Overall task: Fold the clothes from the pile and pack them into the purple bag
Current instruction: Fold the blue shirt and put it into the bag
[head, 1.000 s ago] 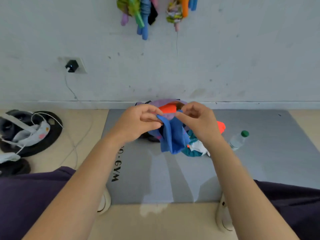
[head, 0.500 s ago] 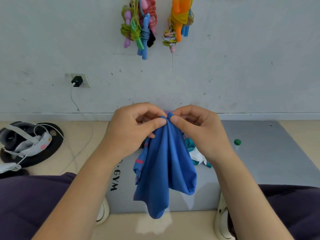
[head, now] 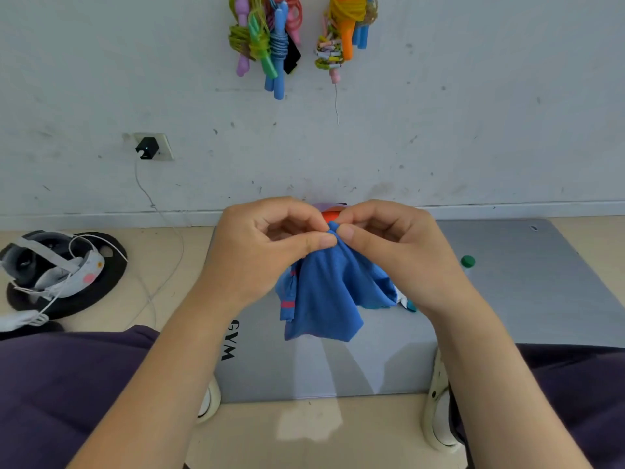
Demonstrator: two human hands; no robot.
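We hold the blue garment [head: 324, 299] in both hands, raised above the grey mat [head: 527, 292]. The left hand [head: 267, 252] pinches the cloth's top edge between thumb and curled fingers; the right hand [head: 395, 248] pinches the same edge just beside it, so the thumb tips almost touch. Both wrists are bent with the knuckles turned away from us, and the forearms converge from the near corners. The cloth hangs bunched from this one point, its lower hem free above the mat with open mat on the near side.

Behind the hands, at the mat's far edge against the wall, a sliver of the purple bag [head: 324, 207] shows with something orange [head: 329, 216] in it. Part of the pile [head: 407, 303] shows at the right of the hanging cloth, mostly hidden by the right wrist. A green bottle cap [head: 467, 261] lies on the mat to the right, well apart. The right part of the mat is bare.

On the floor at left sits a headset [head: 50, 265] on a dark disc, with a cable running to a wall charger [head: 147, 147]. Skipping ropes [head: 270, 38] hang on the wall above.
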